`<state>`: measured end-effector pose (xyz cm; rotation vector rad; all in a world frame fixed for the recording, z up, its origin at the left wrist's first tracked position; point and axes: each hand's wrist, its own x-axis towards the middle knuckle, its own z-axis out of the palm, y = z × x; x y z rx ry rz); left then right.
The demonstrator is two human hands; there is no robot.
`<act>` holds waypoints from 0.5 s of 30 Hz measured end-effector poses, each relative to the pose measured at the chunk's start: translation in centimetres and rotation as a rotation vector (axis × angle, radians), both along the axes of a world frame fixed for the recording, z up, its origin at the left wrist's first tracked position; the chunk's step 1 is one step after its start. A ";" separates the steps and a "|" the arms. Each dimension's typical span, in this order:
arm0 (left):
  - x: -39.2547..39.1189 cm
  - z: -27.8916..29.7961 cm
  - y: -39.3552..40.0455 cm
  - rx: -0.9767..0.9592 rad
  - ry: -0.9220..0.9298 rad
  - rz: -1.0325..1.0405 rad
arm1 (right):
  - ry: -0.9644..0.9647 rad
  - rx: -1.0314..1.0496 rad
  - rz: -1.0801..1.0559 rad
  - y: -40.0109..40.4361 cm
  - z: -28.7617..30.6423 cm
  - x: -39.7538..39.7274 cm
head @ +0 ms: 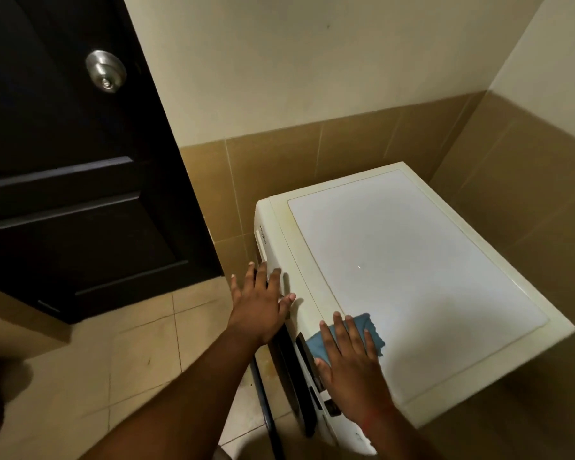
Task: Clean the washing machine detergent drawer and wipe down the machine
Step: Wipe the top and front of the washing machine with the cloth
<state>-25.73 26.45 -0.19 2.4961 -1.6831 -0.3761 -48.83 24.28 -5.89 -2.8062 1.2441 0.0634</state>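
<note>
Nearest, the right hand [349,363] lies flat, fingers straight, pressing a blue cloth [362,330] on the front edge of the washer [412,260] top; soft and light, it should slide under the palm. The left hand [259,305], fingers spread and holding nothing, rests at the front corner, likely near the drawer. A small logo on the front panel is unreadable.

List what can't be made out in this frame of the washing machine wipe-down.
Head view only:
- Detergent drawer: the left hand covers that part of the washing machine front, so open or closed cannot be told.
- Blue cloth: mostly hidden under the right hand.
- Front panel controls: seen edge-on, too small to read.
- Machine door and base: cut off by the bottom edge.
</note>
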 end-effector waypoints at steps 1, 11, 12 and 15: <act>0.5 0.1 -0.1 0.004 0.000 -0.022 | 0.002 -0.008 -0.019 -0.4 0.0 0.9; 1.2 0.4 -1.3 -0.011 0.017 0.000 | 0.000 0.034 -0.034 1.5 1.0 0.0; 1.0 0.3 -1.4 -0.010 0.023 0.022 | -0.018 0.029 -0.024 0.5 0.9 0.7; -0.5 0.2 -1.3 0.010 0.017 0.065 | -0.033 0.033 0.012 -3.0 1.0 3.6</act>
